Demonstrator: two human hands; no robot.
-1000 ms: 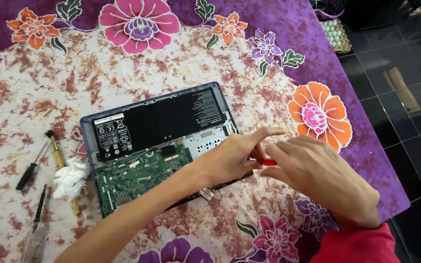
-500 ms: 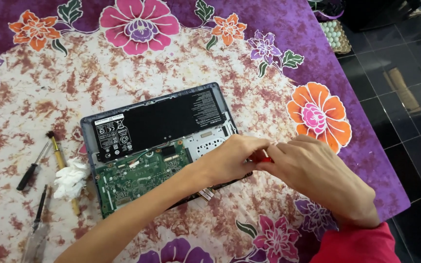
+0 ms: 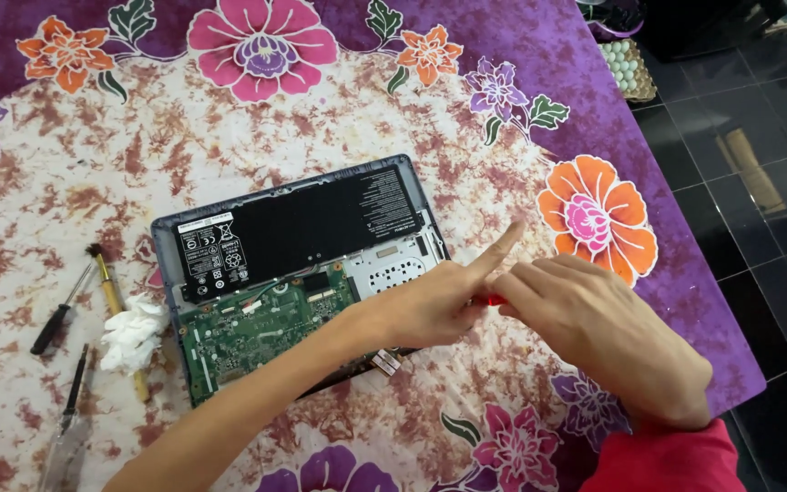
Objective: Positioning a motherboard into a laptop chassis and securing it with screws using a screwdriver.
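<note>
Since a moment ago the left hand (image 3: pixel 430 305) has lifted its forefinger straight out, while its other fingers and the right hand (image 3: pixel 603 342) stay pinched together on a small red tool (image 3: pixel 495 299), mostly hidden between them. They hover over the right edge of the opened laptop (image 3: pixel 302 273), beside its black battery (image 3: pixel 307 228) and green circuit board (image 3: pixel 261 330); the work looks like fine fiddling there.

Bare left forearm (image 3: pixel 257 392); red right sleeve (image 3: pixel 667 460).

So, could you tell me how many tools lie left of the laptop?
3: a black-handled screwdriver farthest left, a brush beside the white tissue, another screwdriver below.
</note>
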